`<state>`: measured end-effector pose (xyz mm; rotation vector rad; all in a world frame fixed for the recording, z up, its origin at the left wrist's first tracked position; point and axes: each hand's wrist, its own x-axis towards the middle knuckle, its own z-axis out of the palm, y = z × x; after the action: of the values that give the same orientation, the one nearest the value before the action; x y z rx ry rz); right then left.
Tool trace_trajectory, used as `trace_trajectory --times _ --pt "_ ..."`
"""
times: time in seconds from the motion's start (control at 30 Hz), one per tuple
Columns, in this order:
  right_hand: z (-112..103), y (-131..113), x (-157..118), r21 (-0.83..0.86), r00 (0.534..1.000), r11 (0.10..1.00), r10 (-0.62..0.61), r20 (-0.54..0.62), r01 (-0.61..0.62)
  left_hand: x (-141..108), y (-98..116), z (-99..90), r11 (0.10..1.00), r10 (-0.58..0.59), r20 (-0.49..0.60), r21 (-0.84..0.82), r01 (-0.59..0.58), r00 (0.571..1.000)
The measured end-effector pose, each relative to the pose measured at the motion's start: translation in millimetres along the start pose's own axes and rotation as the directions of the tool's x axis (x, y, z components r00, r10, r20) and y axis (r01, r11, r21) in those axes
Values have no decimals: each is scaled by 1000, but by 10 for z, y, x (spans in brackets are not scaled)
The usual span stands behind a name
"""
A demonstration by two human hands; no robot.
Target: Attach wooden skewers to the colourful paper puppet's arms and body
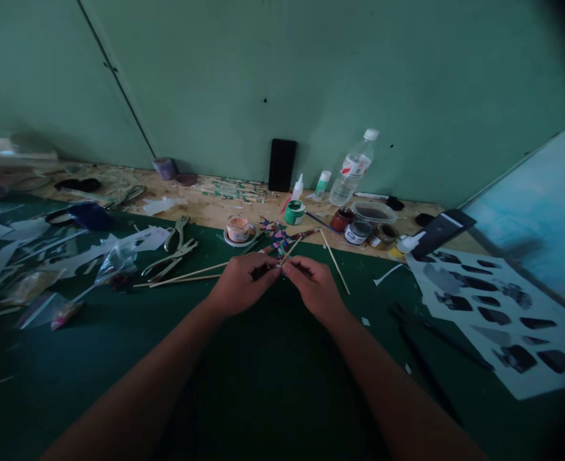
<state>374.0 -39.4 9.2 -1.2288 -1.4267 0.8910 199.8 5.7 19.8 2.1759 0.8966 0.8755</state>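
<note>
So there's a thin wooden stick [289,251] right in the middle of the desk [263,384], pinched where both hands meet. The left hand [241,285] and the right hand [314,285] come together fingertip to fingertip, each grip closed on the near end of that stick, and the rest of it angles away to the far right toward a little pile of colourful scraps [277,235]. What exactly sits between the fingertips besides the stick is too small to make out.

Just left of the hands, two more long sticks [186,275] lie flat on the green mat, and another stick [335,261] lies just right of the right hand. Further left are metal pliers [171,259] and some plastic bags [114,262]. Beyond the hands: an orange paint pot [237,228], a green paint pot [294,212], a few small jars [358,232] and a water bottle [353,169] by the wall. Off to the right is a white sheet with dark shapes [498,314].
</note>
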Motion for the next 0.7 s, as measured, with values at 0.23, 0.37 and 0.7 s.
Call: trace_trajectory --times 0.23,0.37,0.7 --pt "-5 -64 -16 -36 999 999 33 4 -33 -1 -27 94 997 -20 -105 -80 12 994" --pt "-5 -69 -31 -109 998 992 -67 -12 65 -20 -31 79 998 46 -132 -44 -52 990" --pt "21 -158 -63 -353 963 908 -263 -58 226 -16 -26 71 964 264 -160 6 -266 951"
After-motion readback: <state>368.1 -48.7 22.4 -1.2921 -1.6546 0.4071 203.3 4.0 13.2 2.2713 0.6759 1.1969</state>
